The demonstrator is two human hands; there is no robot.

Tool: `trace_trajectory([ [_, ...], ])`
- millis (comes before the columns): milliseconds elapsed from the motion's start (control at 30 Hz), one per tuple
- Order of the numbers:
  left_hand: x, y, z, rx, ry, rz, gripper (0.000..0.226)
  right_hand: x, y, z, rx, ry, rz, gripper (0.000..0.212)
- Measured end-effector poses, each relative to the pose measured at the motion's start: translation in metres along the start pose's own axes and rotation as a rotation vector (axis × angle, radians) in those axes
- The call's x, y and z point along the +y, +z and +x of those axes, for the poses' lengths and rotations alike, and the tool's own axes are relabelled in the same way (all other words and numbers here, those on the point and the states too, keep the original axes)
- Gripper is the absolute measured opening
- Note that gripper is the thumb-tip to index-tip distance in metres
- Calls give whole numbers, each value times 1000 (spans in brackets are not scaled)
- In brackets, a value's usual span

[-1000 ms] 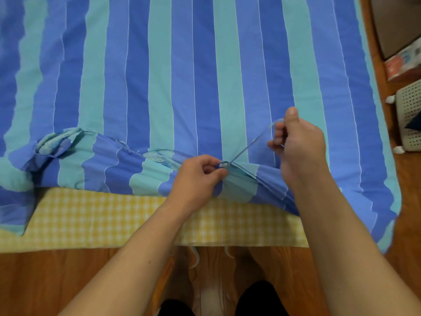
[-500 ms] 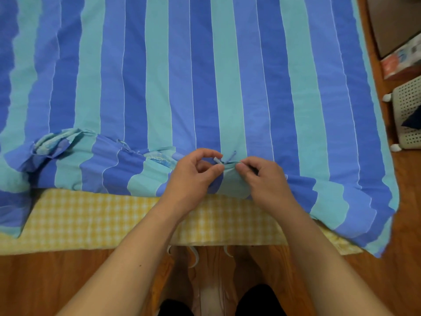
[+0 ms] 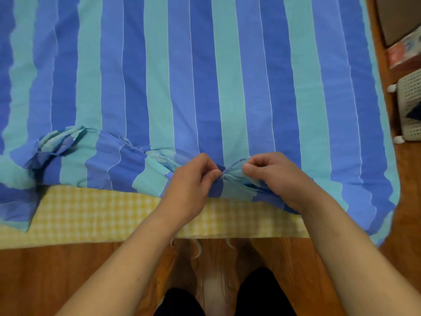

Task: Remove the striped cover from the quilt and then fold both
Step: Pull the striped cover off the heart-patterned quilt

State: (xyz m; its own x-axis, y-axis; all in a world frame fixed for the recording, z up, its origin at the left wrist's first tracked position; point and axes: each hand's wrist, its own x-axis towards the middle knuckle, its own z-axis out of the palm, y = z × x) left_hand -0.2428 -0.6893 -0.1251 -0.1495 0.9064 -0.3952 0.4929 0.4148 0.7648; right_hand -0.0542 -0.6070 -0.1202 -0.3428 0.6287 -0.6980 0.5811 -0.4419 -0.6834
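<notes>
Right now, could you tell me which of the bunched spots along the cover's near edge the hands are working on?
The right-hand bunch, where the left hand and right hand pinch a thin tie; the crumpled bunch at far left lies untouched.

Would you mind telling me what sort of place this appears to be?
Probably a room in a home, perhaps a bedroom: a striped cover lies spread over yellow checked bedding, on a wooden floor, with a white plastic basket alongside.

A wooden floor carries everything. On it lies a yellow checked quilt, spread from nine to three o'clock, with the striped cover over it toward twelve. A white basket stands at three o'clock.
</notes>
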Motion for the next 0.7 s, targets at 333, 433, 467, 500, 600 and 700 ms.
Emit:
trace_trajectory([
  [333,-48,-53,0,33,-132,116,17,25,7,28,379,39,-210,30],
  [433,-32,-48,-4,60,-202,-198,18,23,22,36,475,14,-282,14],
  [467,-28,-47,-5,77,-211,-250,18,21,27,35,535,-9,-363,10],
  [500,-27,-44,-5,101,-207,-258,17,19,32,31,585,-38,-436,8],
  [600,-25,-28,-5,131,-211,-252,17,13,54,12,535,-45,-507,14],
  [700,-19,-14,-2,60,-198,-388,17,21,78,-8,385,11,-584,25],
])
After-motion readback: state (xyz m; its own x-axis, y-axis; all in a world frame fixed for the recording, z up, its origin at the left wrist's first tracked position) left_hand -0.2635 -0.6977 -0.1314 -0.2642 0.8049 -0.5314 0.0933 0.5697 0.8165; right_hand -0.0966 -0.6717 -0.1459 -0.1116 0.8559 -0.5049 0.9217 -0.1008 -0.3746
